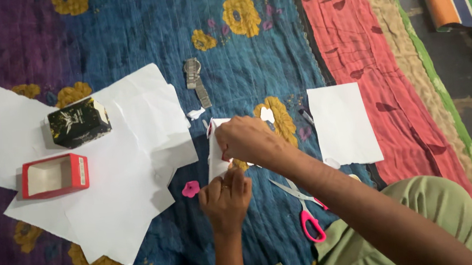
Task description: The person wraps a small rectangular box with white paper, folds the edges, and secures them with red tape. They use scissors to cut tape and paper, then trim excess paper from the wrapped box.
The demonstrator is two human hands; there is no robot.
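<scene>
Gripping folded white paper, both closed: left hand, right hand.

We see matt white paper sheets on a soft quilted cloth, stitched in fine lines. The wristwatch looks metal; the scissors have glossy pink plastic handles and the black box a slight cardboard sheen.

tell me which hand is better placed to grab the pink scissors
Probably the right hand: its forearm lies right over the scissors. The left hand pins the folded paper.
</scene>
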